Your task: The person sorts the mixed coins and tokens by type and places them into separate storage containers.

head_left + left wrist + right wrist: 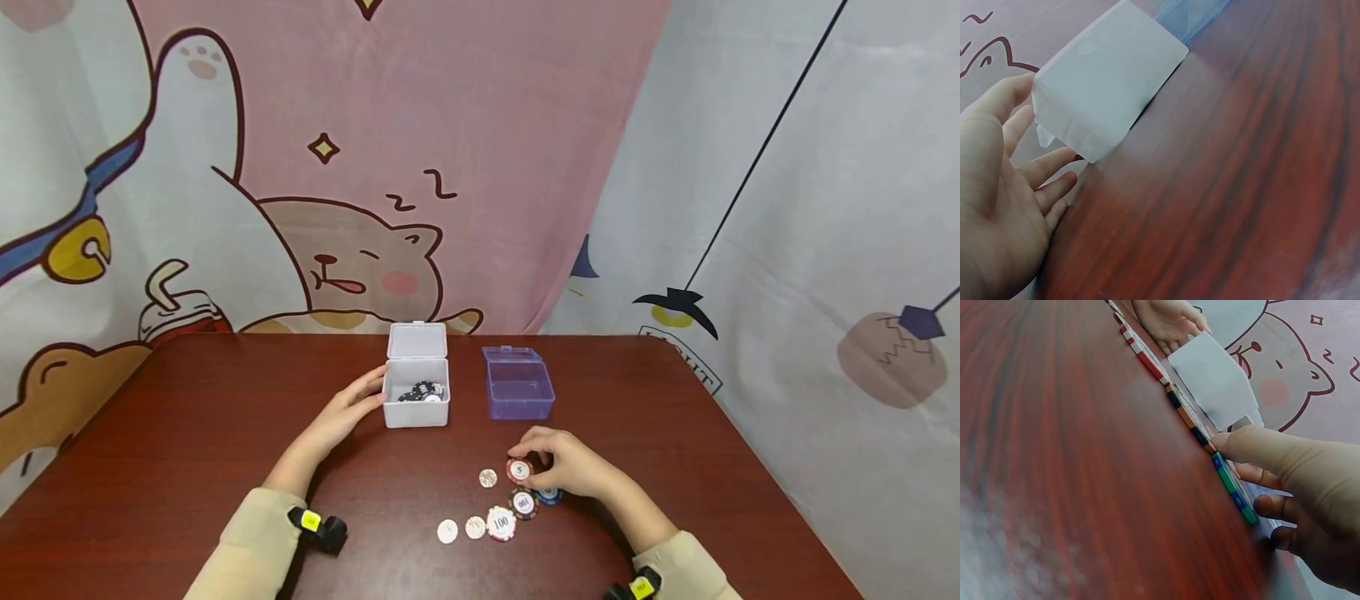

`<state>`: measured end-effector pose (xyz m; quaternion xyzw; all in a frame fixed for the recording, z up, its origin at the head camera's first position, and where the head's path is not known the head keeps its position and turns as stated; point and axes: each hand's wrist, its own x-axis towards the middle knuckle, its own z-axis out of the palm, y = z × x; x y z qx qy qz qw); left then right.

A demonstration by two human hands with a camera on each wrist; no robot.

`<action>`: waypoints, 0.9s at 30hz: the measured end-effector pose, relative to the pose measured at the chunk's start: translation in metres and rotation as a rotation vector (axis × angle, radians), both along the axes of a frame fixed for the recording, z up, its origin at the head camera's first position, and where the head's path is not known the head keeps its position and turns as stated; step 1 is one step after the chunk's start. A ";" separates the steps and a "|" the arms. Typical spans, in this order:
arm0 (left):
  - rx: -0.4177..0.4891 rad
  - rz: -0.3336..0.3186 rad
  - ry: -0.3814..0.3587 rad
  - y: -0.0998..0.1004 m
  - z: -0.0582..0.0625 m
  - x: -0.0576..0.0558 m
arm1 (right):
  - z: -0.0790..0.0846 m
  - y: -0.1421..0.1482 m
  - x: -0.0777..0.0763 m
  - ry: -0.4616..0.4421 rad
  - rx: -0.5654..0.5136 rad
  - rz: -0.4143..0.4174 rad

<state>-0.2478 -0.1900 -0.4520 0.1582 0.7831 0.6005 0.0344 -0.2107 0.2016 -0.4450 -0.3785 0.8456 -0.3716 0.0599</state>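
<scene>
My left hand (347,419) rests its fingertips against the left side of an open white plastic box (416,414). In the left wrist view its fingers (1019,87) are spread loosely along the box wall. Inside the box lie several black-and-white poker chips (422,391). Between thumb and index finger, my right hand (566,462) pinches a red poker chip (518,470) marked 5, low over the table. Beside that hand are a black chip (523,504), a blue chip (551,496) partly under the fingers, and a red-and-white chip (501,523) marked 100.
An open translucent purple box (521,408) stands right of the white one. Small pale round pieces lie on the brown table (405,492): one piece (487,478) near the red chip, another (476,527) and a third (447,532) further left. A printed curtain (510,167) hangs behind.
</scene>
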 end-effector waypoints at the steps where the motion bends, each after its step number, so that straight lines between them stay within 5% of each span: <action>1: -0.004 0.001 0.000 0.000 0.000 0.000 | 0.000 0.000 0.000 0.001 0.002 -0.003; 27: -0.007 0.009 -0.015 0.001 0.000 0.000 | 0.001 -0.006 0.001 0.014 -0.004 -0.011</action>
